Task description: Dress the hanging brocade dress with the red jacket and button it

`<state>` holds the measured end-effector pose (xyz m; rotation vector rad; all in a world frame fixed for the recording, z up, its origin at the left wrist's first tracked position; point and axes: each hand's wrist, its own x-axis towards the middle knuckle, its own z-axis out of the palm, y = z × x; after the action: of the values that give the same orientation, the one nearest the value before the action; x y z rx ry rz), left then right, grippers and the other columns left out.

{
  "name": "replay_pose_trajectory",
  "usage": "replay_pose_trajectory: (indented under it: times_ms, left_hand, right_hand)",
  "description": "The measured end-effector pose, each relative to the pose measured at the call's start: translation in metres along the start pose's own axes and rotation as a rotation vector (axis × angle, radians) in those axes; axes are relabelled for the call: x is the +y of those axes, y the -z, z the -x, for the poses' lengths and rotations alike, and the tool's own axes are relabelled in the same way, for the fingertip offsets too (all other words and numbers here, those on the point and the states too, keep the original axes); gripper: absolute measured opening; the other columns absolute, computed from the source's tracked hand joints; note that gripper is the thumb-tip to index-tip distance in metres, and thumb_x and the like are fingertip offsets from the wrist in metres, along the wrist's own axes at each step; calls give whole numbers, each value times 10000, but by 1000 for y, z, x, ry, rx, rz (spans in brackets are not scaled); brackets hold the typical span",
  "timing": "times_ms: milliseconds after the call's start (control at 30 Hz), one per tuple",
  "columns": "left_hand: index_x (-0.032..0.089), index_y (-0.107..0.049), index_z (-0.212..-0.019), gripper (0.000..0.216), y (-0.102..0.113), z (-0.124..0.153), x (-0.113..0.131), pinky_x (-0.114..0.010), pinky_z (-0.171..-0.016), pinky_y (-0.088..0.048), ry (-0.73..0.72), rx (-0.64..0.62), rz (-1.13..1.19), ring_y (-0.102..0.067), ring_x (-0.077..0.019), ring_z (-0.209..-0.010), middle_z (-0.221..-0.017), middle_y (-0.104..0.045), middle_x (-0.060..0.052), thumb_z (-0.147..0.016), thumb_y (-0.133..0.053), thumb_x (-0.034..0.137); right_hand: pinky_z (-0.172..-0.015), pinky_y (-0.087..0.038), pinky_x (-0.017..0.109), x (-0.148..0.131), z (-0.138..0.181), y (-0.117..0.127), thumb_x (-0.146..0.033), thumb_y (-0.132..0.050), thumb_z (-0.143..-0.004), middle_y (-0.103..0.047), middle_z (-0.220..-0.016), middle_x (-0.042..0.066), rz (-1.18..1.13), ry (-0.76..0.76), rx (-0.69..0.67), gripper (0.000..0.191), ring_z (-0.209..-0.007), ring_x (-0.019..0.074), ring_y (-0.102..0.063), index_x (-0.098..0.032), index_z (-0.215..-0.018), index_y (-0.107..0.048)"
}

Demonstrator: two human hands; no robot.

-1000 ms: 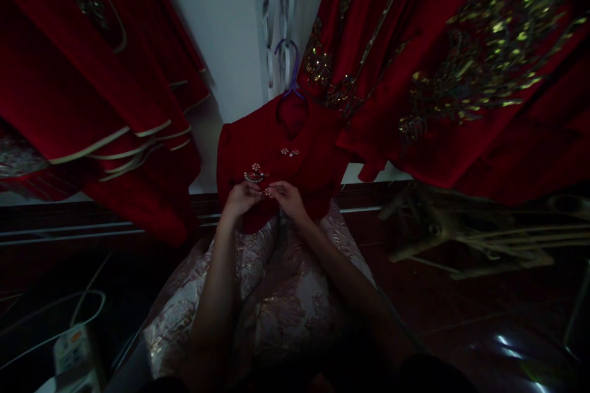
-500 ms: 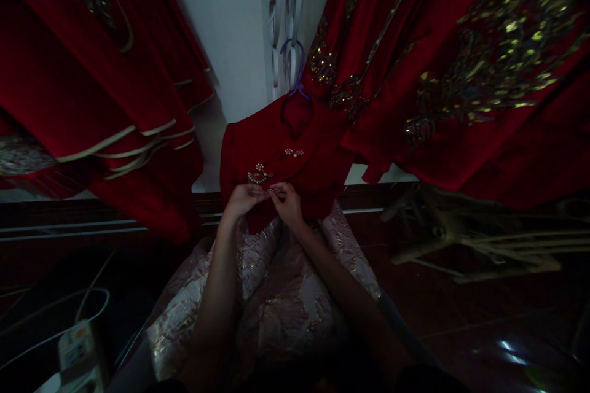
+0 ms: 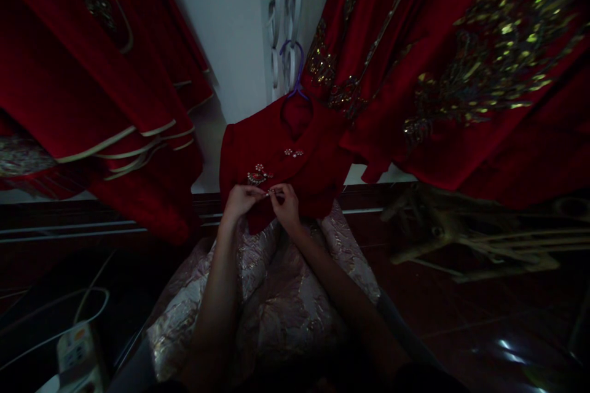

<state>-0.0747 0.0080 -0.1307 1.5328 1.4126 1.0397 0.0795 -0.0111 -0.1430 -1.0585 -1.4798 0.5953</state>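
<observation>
A short red jacket (image 3: 322,163) hangs in front of me on a purple hanger (image 3: 298,73). A jewelled flower ornament (image 3: 259,175) sits on its front, with a smaller beaded fastening (image 3: 294,153) higher up. Below these, my left hand (image 3: 241,200) and my right hand (image 3: 286,205) meet at the fingertips. Both pinch a small shiny beaded fastening (image 3: 271,193) at the jacket's front; its exact shape is mostly hidden by the fingers. Pale floral brocade fabric (image 3: 295,313) covers my lap beneath the jacket's hem.
Red garments with pale piping (image 3: 92,92) hang at the left. More red garments with gold sequins (image 3: 498,61) hang at the right, above a wooden rack (image 3: 479,242). White metal scrollwork (image 3: 290,6) rises behind the hanger. A power strip (image 3: 78,350) with cords lies lower left.
My right fingertips have shifted slightly at the small fastening, and a bit more of it shows between the hands. The jacket and my left hand stay almost still.
</observation>
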Motion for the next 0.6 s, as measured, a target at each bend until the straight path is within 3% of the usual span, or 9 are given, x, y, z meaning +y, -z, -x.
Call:
replay_pose_trajectory:
  times_ms: [200, 333, 433, 600]
  left_hand:
    - [140, -666, -765, 214, 3, -1, 1, -271, -706, -489, -39, 21, 164, -629, -154, -699, -743, -685, -39, -579, -697, 241]
    - [159, -632, -815, 199, 8, 4, 0, -248, -696, -473, -149, -20, 1, -616, -138, -722, -808, -669, -28, -640, -678, 241]
    - [175, -600, -873, 247, 9, 7, 3, -239, -671, -463, -235, -110, -129, -612, -134, -710, -807, -654, -12, -661, -695, 260]
    - [193, -579, -822, 229, 8, 10, 13, -235, -637, -428, -273, -56, -374, -599, -136, -685, -782, -645, -2, -691, -710, 328]
  right_hand:
    - [-782, -508, 309, 1, 18, 6, -170, -567, -779, -544, -1014, 83, 71, 113, 133, 160, -964, 181, -541, -183, -939, -563]
    - [-827, -490, 346, 14, 46, 7, -152, -553, -777, -546, -1041, 97, 86, 152, 156, 182, -1015, 199, -531, -182, -956, -540]
    - [-906, -477, 379, 22, 56, 8, -164, -550, -786, -546, -1134, 115, 76, 148, 105, 325, -1096, 211, -517, -179, -1109, -514]
    - [-1047, -417, 404, 28, 56, 7, -177, -535, -810, -505, -1310, 122, 52, 157, -3, 511, -1238, 210, -469, -185, -1309, -424]
